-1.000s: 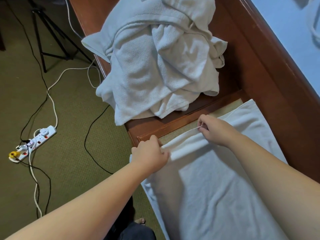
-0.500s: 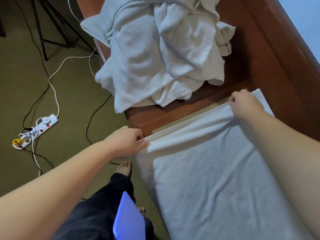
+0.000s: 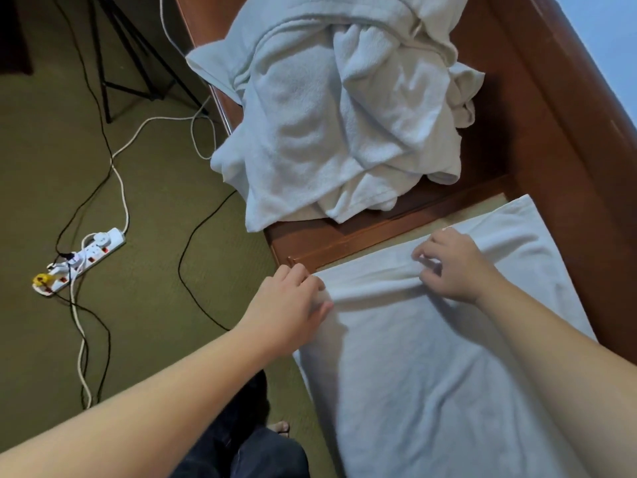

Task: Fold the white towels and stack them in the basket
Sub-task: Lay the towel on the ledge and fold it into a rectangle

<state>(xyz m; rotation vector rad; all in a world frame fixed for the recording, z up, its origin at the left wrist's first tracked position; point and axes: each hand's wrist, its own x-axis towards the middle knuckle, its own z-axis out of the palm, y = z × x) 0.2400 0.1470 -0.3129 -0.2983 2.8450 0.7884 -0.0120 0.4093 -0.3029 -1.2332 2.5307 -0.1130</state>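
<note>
Fingers [image 3: 422, 255] of right hand [image 3: 451, 267] pinching towel [image 3: 431, 367] fold, left hand [image 3: 289, 301] fingers at its corner, grip hidden, heap [image 3: 337, 108] beyond, towel's near end cut off

Olive-green carpet [image 3: 144, 339] covers the floor; a white power strip [image 3: 81, 262] lies on it amid black and white cables; black tripod legs [image 3: 113, 60] stand at the far left; reddish-brown wooden furniture [image 3: 537, 132] fills the right; soft, even light.

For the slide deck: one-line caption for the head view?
Both hands, left and right, pinch the spread towel's far edge beside the unfolded pile.
</note>
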